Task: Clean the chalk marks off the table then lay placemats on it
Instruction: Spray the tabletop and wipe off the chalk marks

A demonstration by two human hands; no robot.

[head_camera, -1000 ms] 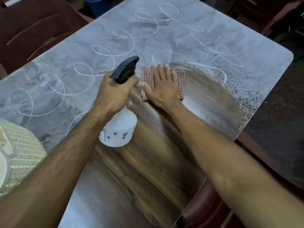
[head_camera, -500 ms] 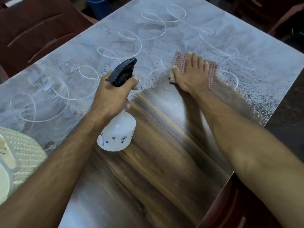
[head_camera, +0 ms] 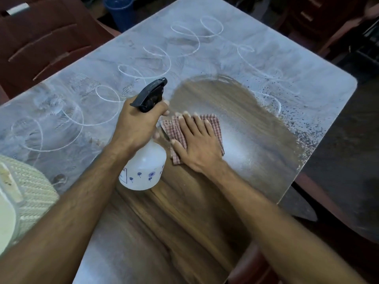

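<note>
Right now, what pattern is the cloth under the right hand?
The cloth has a red-and-white check pattern, seen in the head view.

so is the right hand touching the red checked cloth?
Touching. The head view shows the right hand lying flat with straight fingers on the red checked cloth, pressing it onto the wooden table.

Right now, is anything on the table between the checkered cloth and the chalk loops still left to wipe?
Nothing visible: bare tabletop runs from the cloth under the right hand to the chalk loops. The spray bottle, held by the left hand, sits beside it.
</note>
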